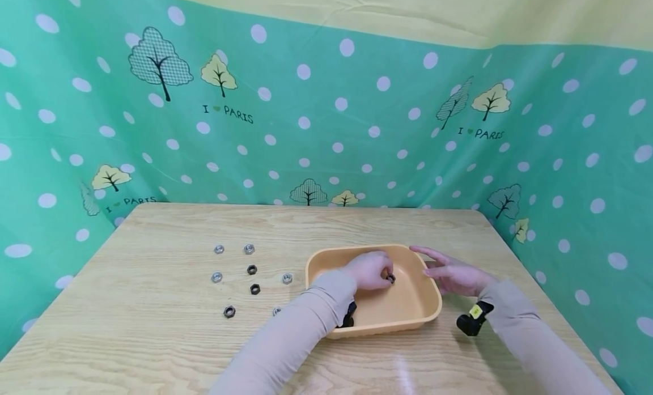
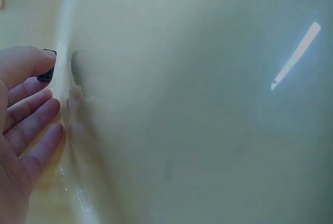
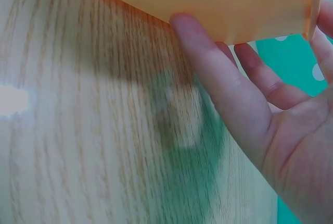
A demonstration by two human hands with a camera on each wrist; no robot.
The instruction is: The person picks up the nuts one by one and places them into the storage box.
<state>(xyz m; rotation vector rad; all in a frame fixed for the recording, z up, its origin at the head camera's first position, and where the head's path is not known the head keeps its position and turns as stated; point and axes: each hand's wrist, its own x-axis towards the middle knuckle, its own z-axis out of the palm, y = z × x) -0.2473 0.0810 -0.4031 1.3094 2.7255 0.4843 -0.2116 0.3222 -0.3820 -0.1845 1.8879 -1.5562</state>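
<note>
1. Nut (image 1: 391,279), black, sits pinched by the left hand (image 1: 369,270) inside the bin (image 1: 403,304).
2. Right hand (image 1: 459,277), fingers extended, touches the bin at two o'clock.
3. Loose nuts (image 1: 255,289) lie on the table (image 1: 168,259), toward nine o'clock.

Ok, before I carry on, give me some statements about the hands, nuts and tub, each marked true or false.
1. The left hand pinches a dark nut. True.
2. The right hand is at the left side of the tub. False: it is at the tub's right side.
3. Both silver nuts and black nuts lie on the table. True.
4. The tub is upside down. False: its open side faces up.
5. The loose nuts seen on the table lie left of the tub. True.
</note>
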